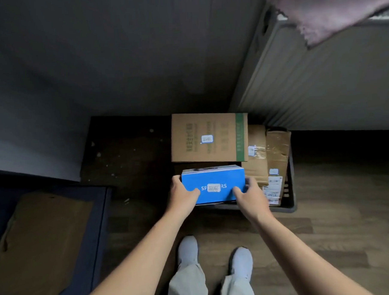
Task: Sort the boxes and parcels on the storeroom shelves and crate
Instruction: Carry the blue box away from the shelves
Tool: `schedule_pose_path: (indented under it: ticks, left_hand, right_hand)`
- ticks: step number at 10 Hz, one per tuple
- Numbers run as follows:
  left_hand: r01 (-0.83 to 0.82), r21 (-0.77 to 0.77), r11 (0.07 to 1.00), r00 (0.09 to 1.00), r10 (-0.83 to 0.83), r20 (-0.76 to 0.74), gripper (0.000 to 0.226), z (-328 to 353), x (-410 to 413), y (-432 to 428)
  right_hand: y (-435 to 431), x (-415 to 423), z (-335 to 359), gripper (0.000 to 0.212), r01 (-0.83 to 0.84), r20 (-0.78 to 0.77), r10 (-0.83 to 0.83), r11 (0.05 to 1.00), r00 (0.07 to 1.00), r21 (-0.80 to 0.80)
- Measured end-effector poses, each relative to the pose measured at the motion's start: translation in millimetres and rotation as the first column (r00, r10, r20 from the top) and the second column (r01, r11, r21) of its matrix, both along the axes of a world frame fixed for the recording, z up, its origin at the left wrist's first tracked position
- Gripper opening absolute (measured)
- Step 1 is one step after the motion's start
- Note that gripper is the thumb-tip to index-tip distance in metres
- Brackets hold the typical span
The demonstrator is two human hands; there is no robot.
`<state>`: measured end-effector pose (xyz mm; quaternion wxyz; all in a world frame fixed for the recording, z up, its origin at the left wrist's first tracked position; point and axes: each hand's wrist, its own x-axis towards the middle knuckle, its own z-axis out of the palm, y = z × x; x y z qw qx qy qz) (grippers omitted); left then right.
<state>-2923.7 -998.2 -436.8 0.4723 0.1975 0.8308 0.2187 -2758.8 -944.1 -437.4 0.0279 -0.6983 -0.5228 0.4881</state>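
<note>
A blue box with white lettering and a white sticker sits at the front of a dark crate on the floor. My left hand grips its left side and my right hand grips its right side, thumbs on the top face. Behind it in the crate lies a brown carton with a green stripe and a small label. Two more brown parcels with labels stand on edge along the crate's right side.
A dark mat lies left of the crate. A flat cardboard sheet rests on a dark blue surface at lower left. A radiator with a purple cloth stands at right. My feet stand on the wood floor.
</note>
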Motion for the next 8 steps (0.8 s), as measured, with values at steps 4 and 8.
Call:
schedule_pose_path:
  ticks: [4,8]
  left_hand:
    - [-0.059,-0.018,0.998,0.998,0.058,-0.033,0.059,-107,-10,19]
    - [-0.055,-0.039,0.998,0.998,0.054,-0.043,0.066,-73,-1,23]
  right_hand:
    - [22,-20,-99,0.052,-0.133,-0.001,0.133,0.991,0.991,-0.035]
    - [22,-15,-47,0.063,-0.153,-0.017,0.154,0.988,0.988,0.026]
